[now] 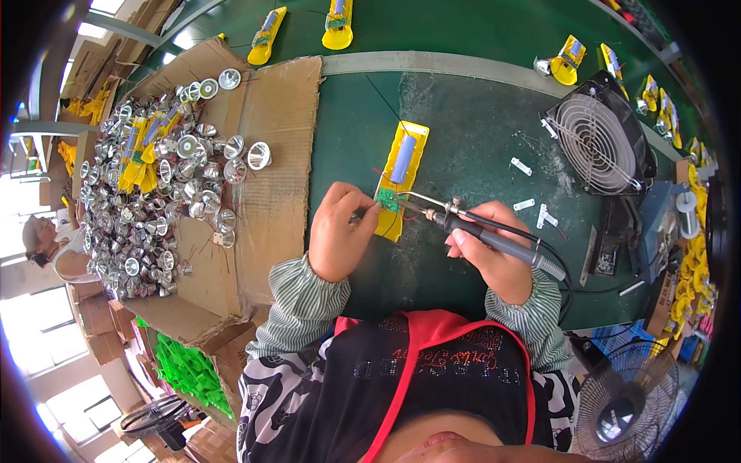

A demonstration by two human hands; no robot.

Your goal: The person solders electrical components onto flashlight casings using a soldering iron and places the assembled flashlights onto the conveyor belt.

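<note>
A yellow plastic flashlight housing [417, 137] lies on the green bench in front of me, with a blue cylindrical battery [403, 160] and a small green circuit board [387, 201] in it. My right hand [498, 251] is closed around a soldering iron [494, 241] with a thin metal feed tube along its front. The iron's tip points left, at or just over the board. At the board's left edge, my left hand [340, 231] is closed in a pinch; what its fingertips hold is too small to make out. Thin red and black wires stick out by the board.
Left of the bench, a cardboard box [278, 154] holds many silver reflectors [259, 155] and several yellow housings. A black fan with a wire guard [594, 139] stands right, near small white parts [523, 204]. More housings [338, 27] lie beyond the rail. A person [62, 247] is at far left.
</note>
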